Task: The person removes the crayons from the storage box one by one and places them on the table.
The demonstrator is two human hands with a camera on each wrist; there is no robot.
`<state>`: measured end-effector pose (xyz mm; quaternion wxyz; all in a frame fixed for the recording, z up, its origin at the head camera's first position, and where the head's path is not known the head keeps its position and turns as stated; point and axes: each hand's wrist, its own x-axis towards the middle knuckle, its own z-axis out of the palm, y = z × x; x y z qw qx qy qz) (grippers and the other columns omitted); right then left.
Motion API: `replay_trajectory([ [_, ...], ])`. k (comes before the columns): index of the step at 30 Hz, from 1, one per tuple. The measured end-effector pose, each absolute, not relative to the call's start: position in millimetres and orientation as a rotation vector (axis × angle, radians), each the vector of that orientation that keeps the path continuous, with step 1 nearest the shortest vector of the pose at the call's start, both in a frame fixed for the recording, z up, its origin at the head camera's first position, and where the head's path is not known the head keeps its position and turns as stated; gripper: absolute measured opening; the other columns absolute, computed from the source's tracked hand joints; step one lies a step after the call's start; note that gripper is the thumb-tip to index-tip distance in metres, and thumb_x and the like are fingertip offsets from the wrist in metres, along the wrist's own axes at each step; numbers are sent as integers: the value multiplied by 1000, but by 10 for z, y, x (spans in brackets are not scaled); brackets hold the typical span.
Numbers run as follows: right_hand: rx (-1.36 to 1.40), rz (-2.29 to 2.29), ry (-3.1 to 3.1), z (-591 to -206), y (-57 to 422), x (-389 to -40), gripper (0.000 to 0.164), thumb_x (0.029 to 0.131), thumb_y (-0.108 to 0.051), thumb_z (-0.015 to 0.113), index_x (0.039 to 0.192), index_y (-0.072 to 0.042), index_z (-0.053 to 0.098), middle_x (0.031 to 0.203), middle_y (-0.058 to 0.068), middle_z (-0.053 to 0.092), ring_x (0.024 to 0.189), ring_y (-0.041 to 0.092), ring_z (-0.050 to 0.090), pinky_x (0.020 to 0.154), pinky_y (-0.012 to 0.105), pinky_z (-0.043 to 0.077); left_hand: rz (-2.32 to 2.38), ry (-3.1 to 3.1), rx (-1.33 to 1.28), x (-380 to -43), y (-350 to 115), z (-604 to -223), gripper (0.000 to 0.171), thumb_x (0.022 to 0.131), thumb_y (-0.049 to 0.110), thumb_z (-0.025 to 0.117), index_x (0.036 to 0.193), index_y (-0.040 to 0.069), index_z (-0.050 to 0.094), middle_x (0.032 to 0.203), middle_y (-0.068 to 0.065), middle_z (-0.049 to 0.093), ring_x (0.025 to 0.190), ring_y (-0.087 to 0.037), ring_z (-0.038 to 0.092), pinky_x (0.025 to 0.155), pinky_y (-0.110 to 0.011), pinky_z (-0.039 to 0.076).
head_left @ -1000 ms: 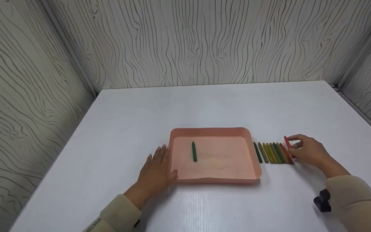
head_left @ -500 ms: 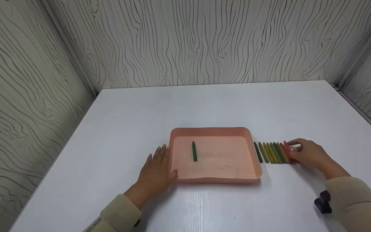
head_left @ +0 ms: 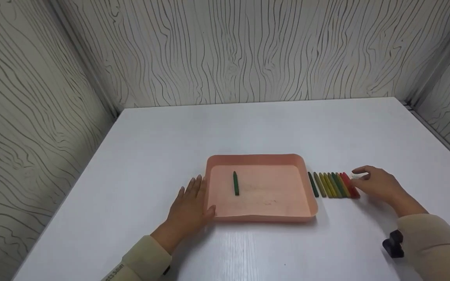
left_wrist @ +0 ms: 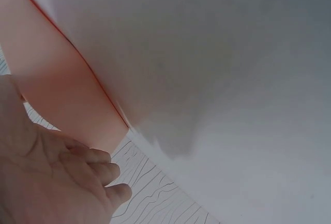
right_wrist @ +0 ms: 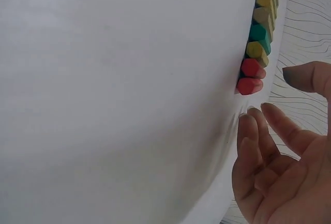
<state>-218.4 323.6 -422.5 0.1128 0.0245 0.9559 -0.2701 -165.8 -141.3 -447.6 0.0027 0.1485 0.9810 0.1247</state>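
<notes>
My left hand [head_left: 188, 210] lies against the left side of the pink tray [head_left: 256, 159], fingers straight, thumb at its near left corner. A dark green crayon [head_left: 236, 183] lies inside the tray. To the right of the tray, a row of several green, yellow and red crayons [head_left: 328, 185] lies side by side on the table. Just beyond the row's right end, my right hand [head_left: 381, 188] holds nothing. In the right wrist view its thumb and fingers stand apart, the fingertips [right_wrist: 248, 118] close to the outermost red crayon [right_wrist: 249, 85].
The white table [head_left: 248, 128] stretches out around the tray, with patterned panels [head_left: 229, 50] behind it and on both sides. A black device [head_left: 393, 245] sits by the right sleeve [head_left: 432, 238].
My right hand has lowered a red crayon onto the right end of the row and let go of it, its fingers now drawn slightly away. The left hand and tray have stayed still.
</notes>
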Motion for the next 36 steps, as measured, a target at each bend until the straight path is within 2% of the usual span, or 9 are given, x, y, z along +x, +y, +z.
replay_trajectory([
  [8,65,-697,2918,-4118,3218,-2194,84,88,-60,52,132,11,40,123,41,44,108,54,47,82,58,46,402,3082,478,-1645,-1417,-4468,73,94,38,49,148,-4,24,153,-21,22,141,-35,18,110,-52,18],
  [12,61,-607,3017,-4074,3207,-2197,91,85,-68,50,132,10,41,125,41,44,109,55,45,78,65,43,426,3084,482,-1633,-1418,-4459,72,94,37,49,147,-5,24,153,-22,23,141,-35,19,110,-53,18],
  [19,108,-533,3206,-4011,3082,-2212,90,83,-69,50,131,7,45,121,38,46,102,56,45,72,74,35,403,3089,491,-1638,-1417,-4458,72,95,38,49,147,-5,24,153,-22,23,141,-36,19,110,-53,19],
  [25,111,-497,3333,-3939,2825,-2253,86,82,-68,53,130,4,48,122,38,44,102,56,43,75,71,36,406,3092,506,-1658,-1420,-4476,72,94,38,49,147,-5,25,152,-22,23,141,-36,20,110,-53,19],
  [36,-21,-603,3405,-3851,2279,-2327,83,82,-66,56,132,0,50,128,32,43,113,52,40,81,68,31,411,3089,496,-1661,-1421,-4491,73,93,39,48,148,-4,24,153,-21,23,141,-35,19,110,-52,19],
])
